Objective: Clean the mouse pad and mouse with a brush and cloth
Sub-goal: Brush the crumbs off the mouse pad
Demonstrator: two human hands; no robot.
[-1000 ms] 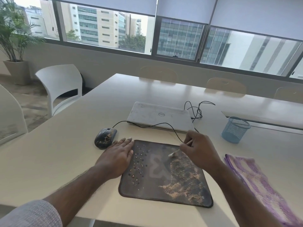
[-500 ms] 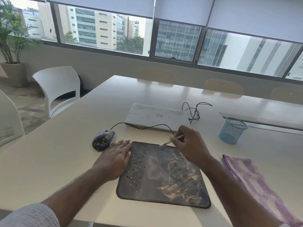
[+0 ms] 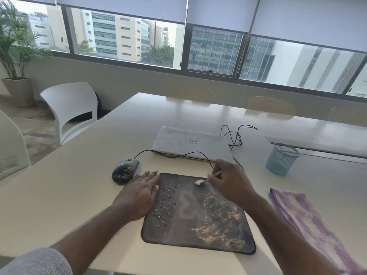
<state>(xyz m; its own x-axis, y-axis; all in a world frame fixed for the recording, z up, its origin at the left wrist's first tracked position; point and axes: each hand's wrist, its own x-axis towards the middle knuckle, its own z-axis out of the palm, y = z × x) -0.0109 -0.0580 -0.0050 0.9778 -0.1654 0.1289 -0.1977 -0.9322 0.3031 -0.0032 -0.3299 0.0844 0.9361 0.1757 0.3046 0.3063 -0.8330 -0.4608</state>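
A dark mouse pad point(image 3: 190, 233) lies on the table in front of me, with small crumbs on its left part and sandy dust on its right. My left hand point(image 3: 140, 192) rests flat on the pad's left edge, fingers straight. My right hand point(image 3: 231, 182) pinches a small brush point(image 3: 202, 181) whose white bristles touch the pad's far edge. A dusty black wired mouse point(image 3: 125, 170) sits just left of the pad, beyond my left hand. A purple and white cloth point(image 3: 309, 225) lies folded on the table at the right.
A closed white laptop point(image 3: 190, 142) lies behind the pad, with the mouse cable point(image 3: 174, 154) and a tangle of black wire beside it. A blue mesh cup point(image 3: 281, 158) stands at the right. White chairs stand left of the table point(image 3: 69, 187).
My right hand lifted the brush off the dusty middle of the pad, swung it up past the far edge, and now sets the bristles down near that edge. My left hand stays put.
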